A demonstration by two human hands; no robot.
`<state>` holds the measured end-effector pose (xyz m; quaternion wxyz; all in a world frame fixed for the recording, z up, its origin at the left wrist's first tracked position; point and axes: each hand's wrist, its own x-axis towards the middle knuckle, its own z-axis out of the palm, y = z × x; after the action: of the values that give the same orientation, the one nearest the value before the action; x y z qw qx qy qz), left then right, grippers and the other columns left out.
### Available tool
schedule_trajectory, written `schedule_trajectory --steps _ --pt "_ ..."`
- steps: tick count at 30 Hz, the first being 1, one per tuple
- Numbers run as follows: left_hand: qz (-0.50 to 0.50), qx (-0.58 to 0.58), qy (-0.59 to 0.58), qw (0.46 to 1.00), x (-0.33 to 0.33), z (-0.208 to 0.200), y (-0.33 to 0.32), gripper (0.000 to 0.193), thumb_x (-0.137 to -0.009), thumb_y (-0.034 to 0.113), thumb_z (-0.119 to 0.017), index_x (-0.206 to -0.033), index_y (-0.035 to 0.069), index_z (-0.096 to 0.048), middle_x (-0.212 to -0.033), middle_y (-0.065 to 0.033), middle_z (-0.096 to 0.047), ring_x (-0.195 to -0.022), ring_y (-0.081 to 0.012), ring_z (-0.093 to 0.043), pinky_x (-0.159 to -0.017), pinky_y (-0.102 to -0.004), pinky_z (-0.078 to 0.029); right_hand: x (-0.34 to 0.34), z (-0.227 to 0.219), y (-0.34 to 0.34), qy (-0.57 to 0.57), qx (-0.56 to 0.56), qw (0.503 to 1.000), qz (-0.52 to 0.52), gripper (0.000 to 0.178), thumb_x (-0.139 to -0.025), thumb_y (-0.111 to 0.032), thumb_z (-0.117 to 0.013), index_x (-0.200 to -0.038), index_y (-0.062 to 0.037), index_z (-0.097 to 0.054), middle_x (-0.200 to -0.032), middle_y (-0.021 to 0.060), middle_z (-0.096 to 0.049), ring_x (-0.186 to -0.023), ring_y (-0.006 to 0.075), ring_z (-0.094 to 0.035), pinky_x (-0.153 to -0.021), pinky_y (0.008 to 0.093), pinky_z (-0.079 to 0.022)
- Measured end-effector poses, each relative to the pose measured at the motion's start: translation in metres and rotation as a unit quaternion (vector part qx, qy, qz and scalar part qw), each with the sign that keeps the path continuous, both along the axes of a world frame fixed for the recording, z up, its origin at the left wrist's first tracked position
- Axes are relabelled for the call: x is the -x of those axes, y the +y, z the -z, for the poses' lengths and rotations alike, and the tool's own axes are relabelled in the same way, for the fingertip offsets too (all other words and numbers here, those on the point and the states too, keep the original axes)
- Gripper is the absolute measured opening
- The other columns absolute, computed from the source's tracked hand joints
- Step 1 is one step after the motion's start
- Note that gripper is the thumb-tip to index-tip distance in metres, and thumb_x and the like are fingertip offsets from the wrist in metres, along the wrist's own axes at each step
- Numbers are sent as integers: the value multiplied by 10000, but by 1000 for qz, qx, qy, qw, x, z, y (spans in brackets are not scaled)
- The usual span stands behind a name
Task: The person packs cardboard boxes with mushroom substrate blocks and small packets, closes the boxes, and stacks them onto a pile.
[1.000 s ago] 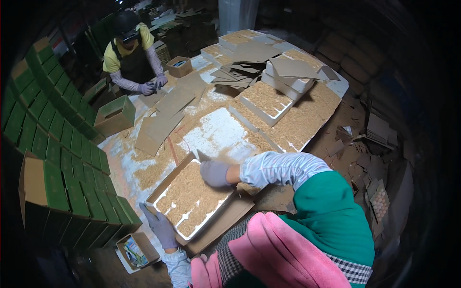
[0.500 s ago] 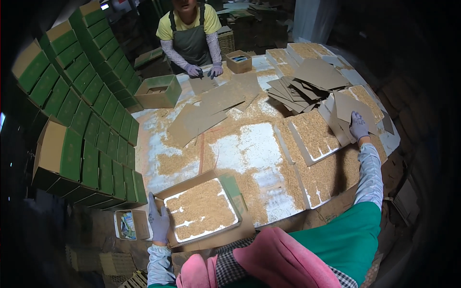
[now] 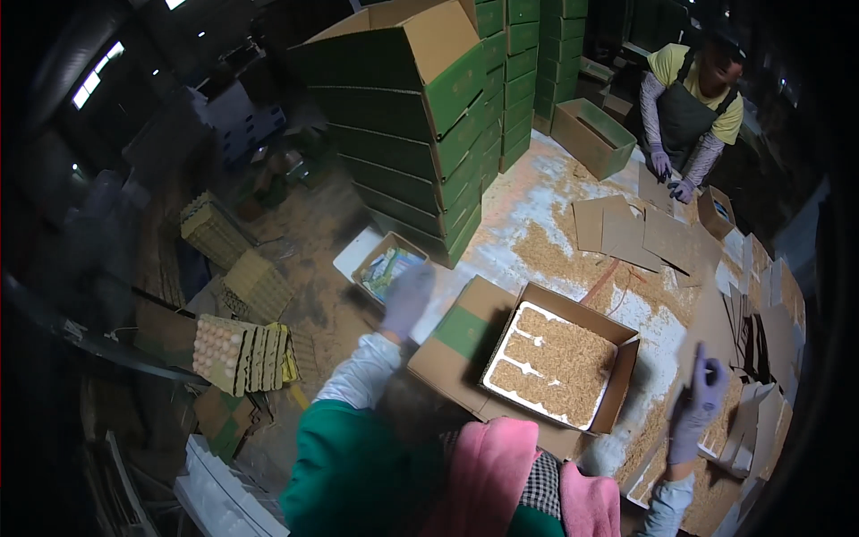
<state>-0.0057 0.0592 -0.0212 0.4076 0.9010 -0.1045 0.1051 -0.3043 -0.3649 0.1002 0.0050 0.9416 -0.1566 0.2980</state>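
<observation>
My left hand, gloved in pale purple and smeared by motion, reaches over a small box of packets; its fingers are too blurred to read. My right hand, in a matching glove, is raised at the right and appears to grip a brown cardboard sheet standing up from its fingers. Between my arms lies an open carton. Inside it, a white tray is covered in wood shavings. The carton's green-striped flap spreads out to its left.
Tall stacks of green cartons rise on the left of the table. A co-worker works with loose cardboard at the far side. Egg trays stand on the floor at left. More shavings-filled trays lie at right.
The view has swung left. My left hand has left the carton's side and moved to the packet box. My right hand has come away from the cardboard pile, seemingly with a sheet.
</observation>
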Motion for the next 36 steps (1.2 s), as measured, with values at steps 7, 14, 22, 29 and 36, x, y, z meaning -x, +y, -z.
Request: schedule_trajectory --steps 7,14,22,29,36 --pt "75 -327 127 933 -97 33 96 533 -620 388 -743 -1025 73 -599 -1051 -153 -624 -968 -312 -613 -840 -388 -478 -115 41 181 351 -131 889 -265 677 -734 -220 -680 -1356 -154 -423 -992 125 -495 -877 286 -558 -674 385 -502" --pt "22 -263 134 955 -97 68 106 443 -611 321 -754 -936 30 -672 -953 -202 -656 -925 -345 -617 -806 -415 -477 -91 43 179 302 -161 885 -317 650 -772 -222 -650 -1364 -131 -397 -987 115 -480 -866 274 -557 -661 374 -500" --pt "95 -25 2 995 -65 -56 62 236 -794 126 -616 -982 -8 -668 -902 -165 -675 -834 -293 -645 -754 -363 -488 -80 55 172 335 -242 842 -347 666 -788 -292 -643 -1390 -176 -383 -1052 151 -499 -926 333 -561 -762 409 -480" --pt "547 -293 -142 771 54 -93 -112 211 -754 261 -675 -893 112 -618 -891 -99 -628 -845 -277 -623 -734 -376 -473 -67 49 150 398 -333 795 -315 558 -885 -422 -521 -1319 -75 -479 -1193 217 -524 -1101 384 -537 -954 409 -411" --pt "442 -585 -174 657 84 -12 -116 317 -725 308 -672 -967 114 -609 -911 -71 -614 -960 -224 -596 -917 -419 -378 -16 27 65 118 -428 892 -86 439 -862 -358 -576 -1170 -46 -597 -967 184 -656 -863 323 -637 -781 383 -495"
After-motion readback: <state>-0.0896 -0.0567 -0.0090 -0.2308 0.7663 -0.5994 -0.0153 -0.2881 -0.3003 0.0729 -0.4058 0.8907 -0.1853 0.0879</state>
